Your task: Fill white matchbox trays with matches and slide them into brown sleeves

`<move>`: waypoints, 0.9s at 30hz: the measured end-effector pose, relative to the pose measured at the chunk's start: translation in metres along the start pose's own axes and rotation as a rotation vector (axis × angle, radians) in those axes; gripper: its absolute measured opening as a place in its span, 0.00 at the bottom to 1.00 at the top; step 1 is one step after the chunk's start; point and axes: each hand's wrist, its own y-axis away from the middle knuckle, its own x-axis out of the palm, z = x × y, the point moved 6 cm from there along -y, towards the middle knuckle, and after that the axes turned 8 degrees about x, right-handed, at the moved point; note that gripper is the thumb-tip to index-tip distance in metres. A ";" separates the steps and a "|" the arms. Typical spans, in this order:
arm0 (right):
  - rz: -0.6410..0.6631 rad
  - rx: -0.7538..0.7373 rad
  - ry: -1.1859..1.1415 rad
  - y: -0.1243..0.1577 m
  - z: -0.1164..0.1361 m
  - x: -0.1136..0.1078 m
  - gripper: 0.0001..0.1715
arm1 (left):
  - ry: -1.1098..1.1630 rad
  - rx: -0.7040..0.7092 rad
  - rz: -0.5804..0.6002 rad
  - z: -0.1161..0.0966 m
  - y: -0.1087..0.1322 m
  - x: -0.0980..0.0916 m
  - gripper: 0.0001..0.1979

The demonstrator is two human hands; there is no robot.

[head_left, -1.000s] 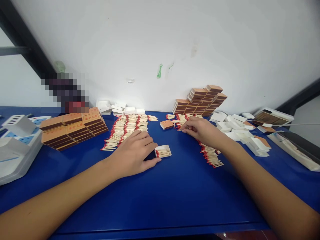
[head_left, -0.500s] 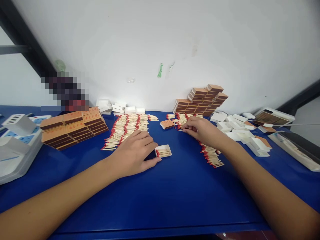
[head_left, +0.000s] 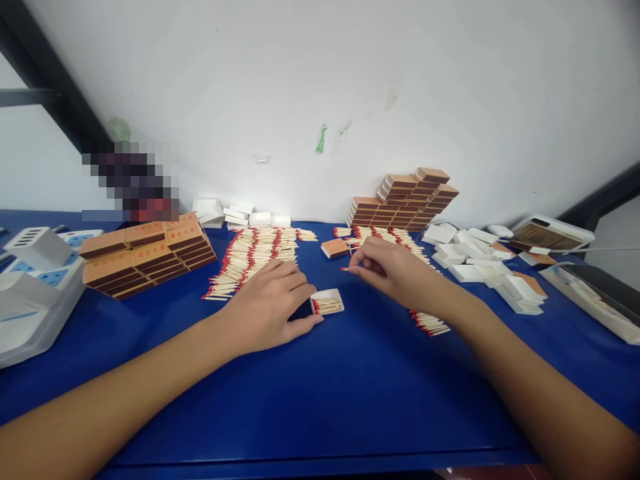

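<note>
My left hand (head_left: pixel 275 303) rests on the blue table, thumb and forefinger at the two sides of a small white matchbox tray (head_left: pixel 336 298). Several red-headed matches (head_left: pixel 327 306) lie inside that tray. Up and to the right, my right hand (head_left: pixel 387 267) pinches a match (head_left: pixel 345 269), its red head poking out past the fingertips. Beneath and behind this hand spreads a pile of loose matches (head_left: pixel 433 325), partly hidden by it. A closed orange matchbox (head_left: pixel 335 249) lies just beyond the fingers. Left of the tray is a larger spread of matches (head_left: pixel 260 250).
Stacked matchboxes (head_left: pixel 150 257) stand at the left, and another stack (head_left: pixel 400 203) leans near the wall. White trays (head_left: pixel 475 257) lie heaped at the right, more (head_left: pixel 240 215) at the back. A power strip (head_left: pixel 65 293) sits far left; a dark device (head_left: pixel 600 293) lies far right.
My right hand has drawn back from the match pile, toward the tray and slightly nearer me, with a match now visible at its fingertips. My left hand and the tray have stayed put.
</note>
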 end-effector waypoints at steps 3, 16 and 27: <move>0.035 -0.062 -0.068 0.010 0.033 0.009 0.08 | 0.003 -0.001 0.007 0.000 0.000 0.000 0.16; -0.129 -0.018 0.091 -0.001 -0.015 -0.010 0.07 | 0.010 0.002 -0.002 0.001 0.000 0.001 0.16; -0.048 0.069 0.086 -0.012 -0.064 -0.007 0.12 | -0.002 0.014 -0.012 -0.001 0.000 0.000 0.16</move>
